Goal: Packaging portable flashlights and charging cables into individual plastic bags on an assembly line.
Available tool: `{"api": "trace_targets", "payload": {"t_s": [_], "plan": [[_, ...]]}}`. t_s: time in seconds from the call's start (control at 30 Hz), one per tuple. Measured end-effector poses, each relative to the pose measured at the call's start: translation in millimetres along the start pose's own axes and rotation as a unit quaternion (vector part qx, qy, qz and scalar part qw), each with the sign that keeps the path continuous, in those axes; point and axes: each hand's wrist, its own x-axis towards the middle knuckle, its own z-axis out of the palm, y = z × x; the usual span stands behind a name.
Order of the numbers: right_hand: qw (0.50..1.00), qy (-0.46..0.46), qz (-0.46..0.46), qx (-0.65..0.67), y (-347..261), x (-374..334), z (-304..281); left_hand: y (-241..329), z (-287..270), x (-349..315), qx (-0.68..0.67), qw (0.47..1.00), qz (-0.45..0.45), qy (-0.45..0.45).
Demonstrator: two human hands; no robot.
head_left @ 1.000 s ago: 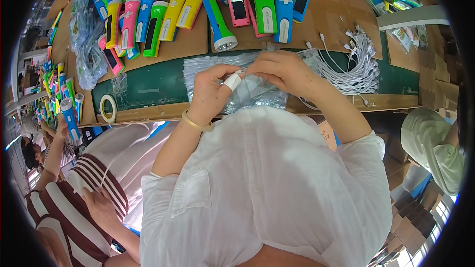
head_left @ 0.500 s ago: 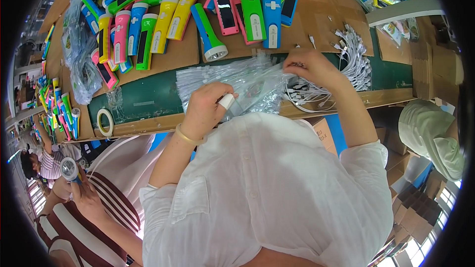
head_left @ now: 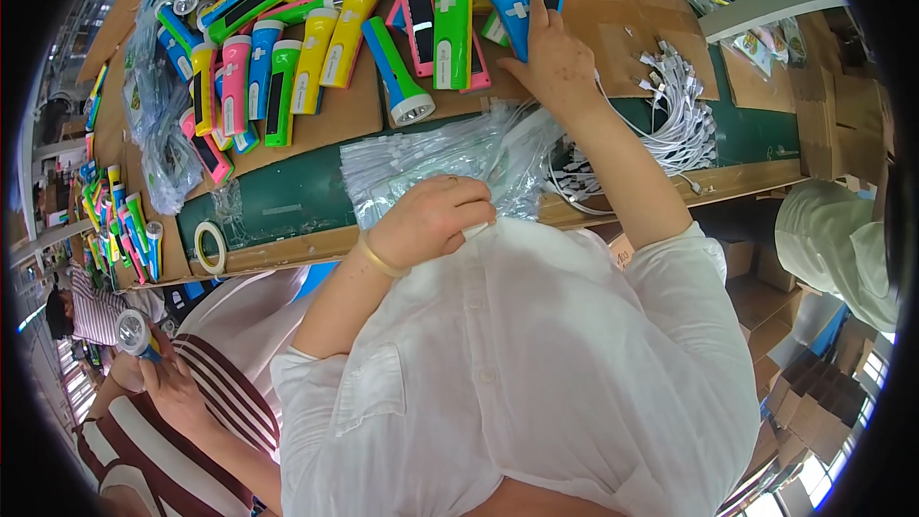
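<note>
My right hand [head_left: 560, 67] reaches over the table and grips a blue flashlight [head_left: 512, 11], thumb on one side and fingers on the other. Close to my shirt front, my left hand [head_left: 436, 220] is closed with its fingers curled; a bit of something white shows at the fingertips, mostly hidden. Just beyond that hand lies a stack of clear plastic bags [head_left: 383, 168]. Beside the blue flashlight are a green flashlight [head_left: 453, 29] and a pink flashlight [head_left: 416, 14]. A bundle of white cables [head_left: 675, 115] lies right of my right forearm.
Several colourful flashlights [head_left: 349, 33] cover the cardboard at the back. Left of them is a heap of clear plastic wrap [head_left: 158, 134]. A tape roll [head_left: 210, 247] rests by the front edge. At left, another person's hand [head_left: 177, 393] holds a flashlight [head_left: 134, 333]; a metal bar [head_left: 775, 5] crosses at right.
My right hand has left the clear bag, moved forward and taken hold of the blue flashlight, which now leans. My left hand has shifted right, toward my shirt; its white piece is now mostly covered.
</note>
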Motion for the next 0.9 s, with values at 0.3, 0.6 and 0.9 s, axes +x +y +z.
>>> {"api": "trace_targets", "payload": {"t_s": [0.3,0.6,0.9], "plan": [[0.828,-0.144,-0.144,0.522,14,-64,-60,-12,-1,-5,-0.004,0.997,-0.033,0.075],[0.907,-0.329,-0.255,0.07,13,-83,-84,-12,4,-20,-0.044,0.977,-0.064,0.199],[0.903,-0.151,-0.324,0.238,32,-89,-44,-20,2,-5,-0.036,0.984,-0.056,0.166]]}}
